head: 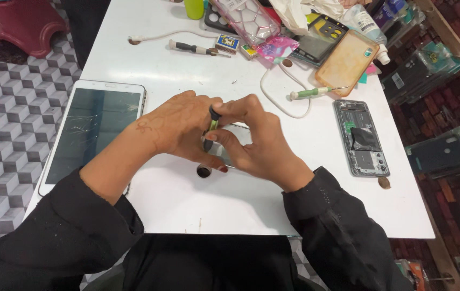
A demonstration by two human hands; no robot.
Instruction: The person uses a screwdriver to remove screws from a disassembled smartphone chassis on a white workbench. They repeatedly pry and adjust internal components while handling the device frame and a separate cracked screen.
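Both hands are meeting over the table (187,205), the left hand (178,129) and right hand (257,143) together pinching 1 green-handled screwdriver (213,123) beside a cracked tablet (92,129).

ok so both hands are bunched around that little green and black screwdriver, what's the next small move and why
Probably spread the fingers a little to uncover the tip before turning. The left hand and right hand meet over the small green-and-black screwdriver, standing roughly upright above the white table, and they hide whatever lies beneath, so where the tip sits cannot be told.
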